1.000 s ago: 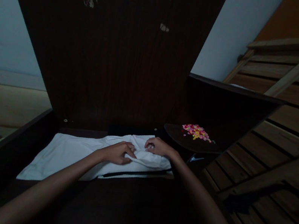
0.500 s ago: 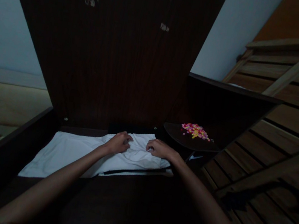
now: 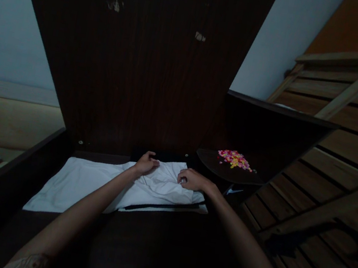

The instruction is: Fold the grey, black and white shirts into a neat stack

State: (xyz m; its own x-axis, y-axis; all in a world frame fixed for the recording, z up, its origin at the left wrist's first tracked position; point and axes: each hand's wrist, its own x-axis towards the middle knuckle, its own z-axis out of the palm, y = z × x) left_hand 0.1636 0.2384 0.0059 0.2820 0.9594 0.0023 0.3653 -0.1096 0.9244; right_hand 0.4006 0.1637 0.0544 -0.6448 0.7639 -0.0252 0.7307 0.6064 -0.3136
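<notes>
A white cloth garment (image 3: 89,178) lies folded lengthwise on the dark wooden surface, its right half wrinkled and layered. A dark strip shows between the layers along its near edge. On the upper edge of the wrinkled part rests my left hand (image 3: 146,164), fingers apart and lying on the fabric. My right hand (image 3: 192,179) is curled at the garment's right end, with thumb and fingers closed on a bit of the cloth. Fine details of the fingertips are dim.
A dark upright panel (image 3: 133,76) stands behind the surface. On a rounded corner shelf (image 3: 209,159) at right lies a pile of small pink and yellow pieces (image 3: 234,159). Wooden slats (image 3: 337,169) rise on the far right. A raised dark edge (image 3: 24,154) borders the left.
My left hand has shifted slightly away from me and its curled fingers have spread. My right hand stays at nearly the same place on the cloth. The view has tilted slightly.
</notes>
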